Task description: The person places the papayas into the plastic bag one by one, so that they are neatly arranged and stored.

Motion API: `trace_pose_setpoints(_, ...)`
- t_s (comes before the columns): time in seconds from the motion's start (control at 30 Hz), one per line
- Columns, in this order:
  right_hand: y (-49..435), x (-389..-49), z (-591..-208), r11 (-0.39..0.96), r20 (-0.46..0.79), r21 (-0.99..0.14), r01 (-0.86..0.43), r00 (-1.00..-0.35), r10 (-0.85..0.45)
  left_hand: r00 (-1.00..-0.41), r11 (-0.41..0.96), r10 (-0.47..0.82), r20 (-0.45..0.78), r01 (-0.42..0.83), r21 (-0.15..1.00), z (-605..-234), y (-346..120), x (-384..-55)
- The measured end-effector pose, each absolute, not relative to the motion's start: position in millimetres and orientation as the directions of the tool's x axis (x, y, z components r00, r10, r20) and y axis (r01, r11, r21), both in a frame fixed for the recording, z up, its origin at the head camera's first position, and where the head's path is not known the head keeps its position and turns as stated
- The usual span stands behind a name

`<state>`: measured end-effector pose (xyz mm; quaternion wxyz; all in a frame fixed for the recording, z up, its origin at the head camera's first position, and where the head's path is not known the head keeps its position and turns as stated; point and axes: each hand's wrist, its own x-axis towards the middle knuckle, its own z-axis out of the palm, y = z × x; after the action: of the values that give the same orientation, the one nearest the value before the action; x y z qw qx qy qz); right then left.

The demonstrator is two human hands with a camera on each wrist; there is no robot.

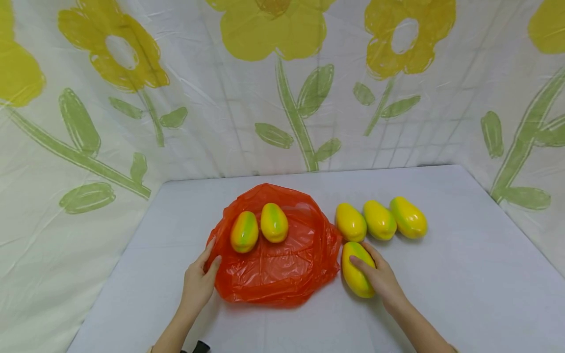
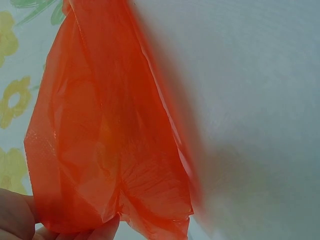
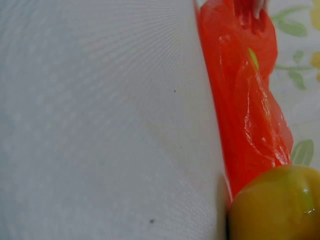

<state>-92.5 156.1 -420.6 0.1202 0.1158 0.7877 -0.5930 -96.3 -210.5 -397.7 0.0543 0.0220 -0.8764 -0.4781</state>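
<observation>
A thin red plastic bag (image 1: 273, 291) lies spread open on the table, its mouth facing up. Two glossy yellow-green papayas (image 1: 244, 233) rest inside it, towards its far left. My left hand (image 1: 198, 284) pinches the bag's left rim between thumb and fingers; in the left wrist view, the bag's side (image 2: 110, 125) rises above the fingers. Just right of the bag, my right hand (image 1: 385, 280) grips another papaya (image 1: 356, 279), thumb on top and fingers around its far side. Part of a papaya (image 3: 280, 207) fills the lower corner of the right wrist view.
Three more papayas (image 1: 379, 220) stand in a row behind my right hand, close to the bag's right rim. The white table (image 1: 476, 274) backs onto a hanging flower-print cloth (image 1: 212, 132). A small black object (image 1: 201, 347) shows at the bottom edge.
</observation>
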Motion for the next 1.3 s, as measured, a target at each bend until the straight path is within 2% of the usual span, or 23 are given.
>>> trace_pose_setpoints(1.3,155.6,-91.8,-420.9,0.242,-0.368,-0.900,0.362,-0.929,0.019,-0.993,0.548,-0.095,0.074,0.010,0.837,-395.3,-210.3,-97.1)
